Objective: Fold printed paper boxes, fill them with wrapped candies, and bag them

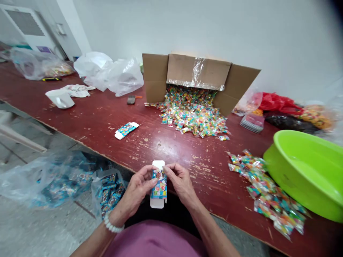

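Between my two hands, just off the table's front edge, is a small printed blue candy box (159, 187) with white end flaps showing at top and bottom. My left hand (139, 187) grips its left side, thumb across the printed face. My right hand (180, 180) pinches the upper right corner by the top flap. Another such box, a flat blue carton (127, 130), lies on the table ahead and to the left. Small wrapped candies (195, 114) spill from a tipped cardboard box (199, 69) at the back. More wrapped candies (268, 192) lie in a heap at the right.
A green basin (302, 175) stands at the right on the red table (104, 121). Clear plastic bags (118, 76), a white cup (60, 99) and a red bag (278, 101) sit farther back. Low at the left, plastic bags (64, 182) hold many blue packets.
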Available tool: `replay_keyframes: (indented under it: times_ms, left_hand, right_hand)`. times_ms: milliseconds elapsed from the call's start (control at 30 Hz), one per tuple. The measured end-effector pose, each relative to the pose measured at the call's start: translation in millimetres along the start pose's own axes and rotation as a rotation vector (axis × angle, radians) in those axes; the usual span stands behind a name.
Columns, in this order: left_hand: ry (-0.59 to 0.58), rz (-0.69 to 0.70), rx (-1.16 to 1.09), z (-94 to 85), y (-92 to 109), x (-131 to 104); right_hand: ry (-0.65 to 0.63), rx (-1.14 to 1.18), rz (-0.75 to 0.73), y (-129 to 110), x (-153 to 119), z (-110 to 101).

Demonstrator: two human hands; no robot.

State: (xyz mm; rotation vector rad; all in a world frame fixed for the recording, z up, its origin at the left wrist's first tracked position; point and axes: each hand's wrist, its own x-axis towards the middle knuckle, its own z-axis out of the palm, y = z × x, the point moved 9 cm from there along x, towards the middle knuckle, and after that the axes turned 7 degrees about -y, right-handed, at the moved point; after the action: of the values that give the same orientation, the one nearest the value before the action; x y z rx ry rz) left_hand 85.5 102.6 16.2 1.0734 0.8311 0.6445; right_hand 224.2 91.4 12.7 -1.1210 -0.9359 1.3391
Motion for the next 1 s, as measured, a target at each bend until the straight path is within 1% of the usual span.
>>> replay_keyframes:
  times_ms: [100, 200, 267, 333, 400, 467, 500, 533, 600, 633, 700, 800, 900, 1000]
  left_hand:
    - [-0.023, 0.011, 0.064, -0.2, 2.6, 1.4]
    - [-0.007, 0.069, 0.173, -3.1, 6.3, 2.3]
    - [0.015, 0.104, 0.169, -5.0, 7.2, 2.5]
    - [0.040, 0.113, 0.084, -6.8, 6.2, 2.4]
    - [0.027, 0.060, -0.034, -4.3, 1.4, 2.0]
    - [-0.053, -0.066, -0.128, 6.2, -8.0, 0.4]
    - [-0.102, -0.129, -0.162, 12.8, -12.4, -1.3]
    - [-0.133, -0.180, -0.191, 18.1, -15.9, -3.3]
    - [-0.123, -0.229, -0.223, 22.0, -19.7, -5.7]
    - [-0.094, -0.231, -0.226, 21.4, -20.1, -5.9]
    - [-0.056, -0.231, -0.198, 20.8, -20.6, -4.7]
    - [-0.067, -0.187, -0.092, 20.9, -17.4, 1.2]
    - [-0.086, -0.111, 0.045, 17.2, -12.0, 8.8]
    - [-0.110, -0.081, 0.110, 13.2, -9.8, 13.9]
  right_hand:
    - [-0.056, 0.069, 0.097, 2.9, 3.3, 0.5]
    - [-0.081, 0.141, 0.091, 0.2, 6.7, 0.8]
    - [-0.125, 0.092, 0.051, -3.1, 8.3, 2.7]
    - [-0.166, -0.069, -0.011, -7.4, 8.7, 4.1]
    - [-0.143, -0.220, -0.100, -13.6, 8.0, 1.5]
    - [-0.082, -0.283, -0.178, -20.4, 6.1, -3.3]
    - [-0.072, -0.304, -0.208, -23.6, 5.0, -3.7]
    - [-0.086, -0.338, -0.234, -26.8, 3.9, -1.6]
    - [-0.151, -0.431, -0.265, -32.5, 2.0, 6.0]
    - [-0.180, -0.459, -0.254, -33.3, 1.9, 8.9]
    - [-0.194, -0.419, -0.166, -30.0, 4.0, 8.5]
    - [-0.194, -0.289, -0.002, -20.3, 8.8, 5.9]
    - [-0.225, -0.282, 0.029, -19.7, 13.7, 8.0]
    - [-0.211, -0.233, 0.038, -18.7, 18.0, 5.9]
